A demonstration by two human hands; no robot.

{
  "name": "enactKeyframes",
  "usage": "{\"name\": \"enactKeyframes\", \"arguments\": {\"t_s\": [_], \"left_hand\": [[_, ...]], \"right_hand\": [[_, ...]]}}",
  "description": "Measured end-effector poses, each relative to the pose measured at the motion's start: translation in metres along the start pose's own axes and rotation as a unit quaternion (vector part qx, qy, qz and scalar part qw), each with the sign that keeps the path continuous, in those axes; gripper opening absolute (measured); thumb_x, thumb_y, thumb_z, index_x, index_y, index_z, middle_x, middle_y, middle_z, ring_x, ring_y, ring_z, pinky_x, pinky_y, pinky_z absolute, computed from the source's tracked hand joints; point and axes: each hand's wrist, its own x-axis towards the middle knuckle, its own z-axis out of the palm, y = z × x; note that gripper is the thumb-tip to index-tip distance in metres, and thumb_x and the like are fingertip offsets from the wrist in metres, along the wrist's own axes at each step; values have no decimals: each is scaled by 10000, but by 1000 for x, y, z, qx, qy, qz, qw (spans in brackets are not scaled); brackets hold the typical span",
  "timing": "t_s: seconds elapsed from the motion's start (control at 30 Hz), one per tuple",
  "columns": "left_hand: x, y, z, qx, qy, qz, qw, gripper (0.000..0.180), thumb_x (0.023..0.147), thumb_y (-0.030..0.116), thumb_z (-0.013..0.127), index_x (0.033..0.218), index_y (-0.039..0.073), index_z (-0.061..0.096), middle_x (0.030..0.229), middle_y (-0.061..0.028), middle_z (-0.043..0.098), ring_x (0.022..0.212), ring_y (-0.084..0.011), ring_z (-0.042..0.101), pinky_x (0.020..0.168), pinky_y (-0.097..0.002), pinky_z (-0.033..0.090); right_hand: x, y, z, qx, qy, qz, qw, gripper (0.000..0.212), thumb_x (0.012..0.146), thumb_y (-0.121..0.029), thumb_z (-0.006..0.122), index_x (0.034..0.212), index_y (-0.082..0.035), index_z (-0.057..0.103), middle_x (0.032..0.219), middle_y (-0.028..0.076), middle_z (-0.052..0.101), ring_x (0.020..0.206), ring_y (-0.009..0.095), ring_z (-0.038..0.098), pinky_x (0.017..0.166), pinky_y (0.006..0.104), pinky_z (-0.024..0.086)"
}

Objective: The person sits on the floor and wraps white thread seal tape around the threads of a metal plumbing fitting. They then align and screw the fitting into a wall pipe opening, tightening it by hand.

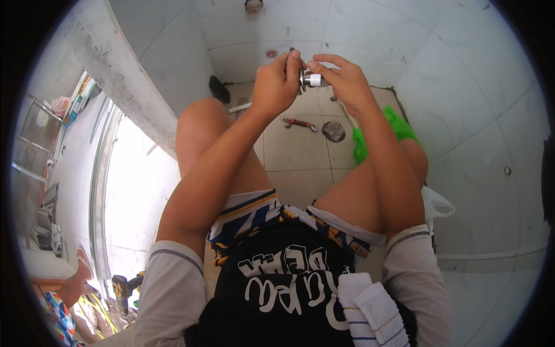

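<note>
My left hand [278, 82] is closed around a small metal fitting [302, 81], held up in front of the wall. A short white cylinder [315, 80] sticks out of the fitting toward the right. Close beside that cylinder is my right hand [346, 82], its thumb and forefinger apart; its other fingers are partly hidden. On the floor below lies an adjustable wrench [299, 124] with a red and black handle. A grey square drain piece [333, 131] is right of the wrench.
A bright green plastic thing [359, 146] shows by my right leg, with a white plastic bag [437, 203] nearer. A dark shoe-like object [219, 89] is at the wall corner. At lower left are a power drill [122, 291] and another person's leg [76, 283].
</note>
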Motion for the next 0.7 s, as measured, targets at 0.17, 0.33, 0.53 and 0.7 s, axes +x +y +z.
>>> {"name": "enactKeyframes", "arguments": {"t_s": [0.17, 0.33, 0.53, 0.7], "left_hand": [[9, -7, 2, -34, 60, -76, 995, 485, 1109, 389, 493, 914, 17, 735, 626, -85, 620, 562, -176, 589, 597, -352, 492], [21, -25, -3, -70, 103, -148, 981, 510, 1094, 391, 478, 874, 20, 750, 656, -121, 655, 603, -226, 635, 652, -384, 519], [21, -36, -1, -72, 102, -198, 972, 501, 1082, 384, 485, 886, 13, 759, 686, -119, 670, 636, -227, 644, 676, -392, 518], [23, -40, 1, -90, 94, -222, 966, 487, 1077, 374, 496, 899, 11, 766, 694, -114, 673, 648, -215, 641, 684, -385, 515]], "right_hand": [[-5, -1, 11, 5, -19, -30, 999, 611, 994, -481, 722, 1396, -32, 622, 904, 53, 734, 851, 118, 639, 770, 295, 495], [-15, 1, 32, -190, 1, -188, 964, 629, 1042, -397, 669, 1534, -43, 505, 999, 108, 722, 837, 168, 627, 805, 341, 516], [-19, -8, 24, -273, -72, -119, 952, 612, 1020, -307, 687, 1544, -65, 487, 959, 141, 715, 852, 213, 649, 833, 351, 522], [-20, -1, 38, -247, -25, -184, 951, 664, 1002, -329, 668, 1557, -35, 453, 814, 190, 709, 800, 352, 713, 789, 448, 540]]}}
